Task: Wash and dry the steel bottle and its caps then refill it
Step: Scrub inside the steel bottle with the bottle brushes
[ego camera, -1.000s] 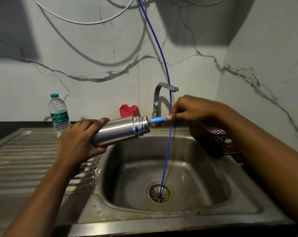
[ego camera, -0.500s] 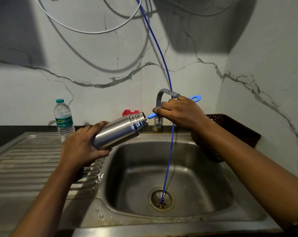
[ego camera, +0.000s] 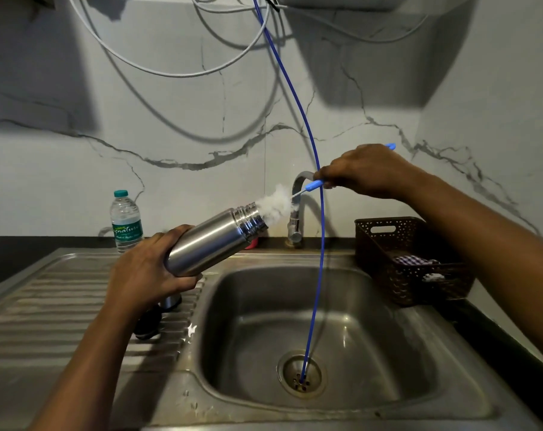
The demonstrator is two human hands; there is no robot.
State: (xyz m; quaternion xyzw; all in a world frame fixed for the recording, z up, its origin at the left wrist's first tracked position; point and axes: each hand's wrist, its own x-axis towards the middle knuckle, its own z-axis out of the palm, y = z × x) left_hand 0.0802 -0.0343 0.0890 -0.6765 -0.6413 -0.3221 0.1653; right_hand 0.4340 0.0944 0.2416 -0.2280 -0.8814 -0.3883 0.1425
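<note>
Scrubbing stage, it seems: left hand [ego camera: 145, 272] fingers wrap the tilted steel bottle [ego camera: 212, 242] over the sink [ego camera: 372, 337] edge; right hand [ego camera: 366, 172] fingers clamp a brush [ego camera: 313, 184], bristles at the bottle mouth between them; rinsing, drying, refilling remain

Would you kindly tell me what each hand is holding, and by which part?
The left hand grips the steel bottle around its base end; the right hand holds the blue bottle brush by its handle.

Brown basket [ego camera: 419, 290] (perforated), dangling blue hose [ego camera: 321, 237]
</note>
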